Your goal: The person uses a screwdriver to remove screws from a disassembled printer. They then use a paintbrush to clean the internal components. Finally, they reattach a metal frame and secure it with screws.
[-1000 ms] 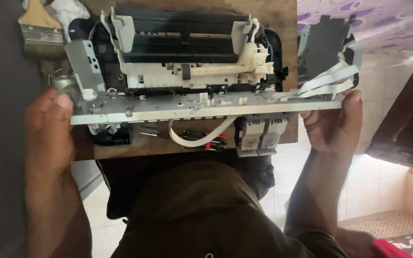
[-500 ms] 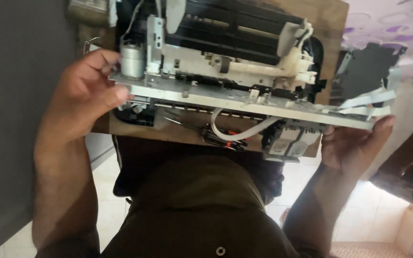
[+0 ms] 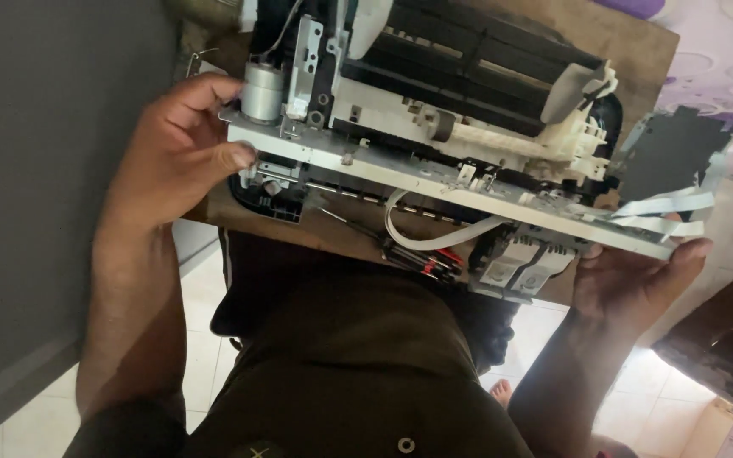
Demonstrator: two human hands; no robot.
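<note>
left hand (image 3: pixel 176 153) | right hand (image 3: pixel 638 284) | gripping metal rail (image 3: pixel 434 182) (flat, grey) | printer chassis (image 3: pixel 468 102)

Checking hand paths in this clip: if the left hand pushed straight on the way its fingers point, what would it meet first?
The left hand points right, fingers already against the metal frame of the opened printer assembly. Straight on, it would most likely press into the small silver motor at that end, though depth is hard to judge.
</note>
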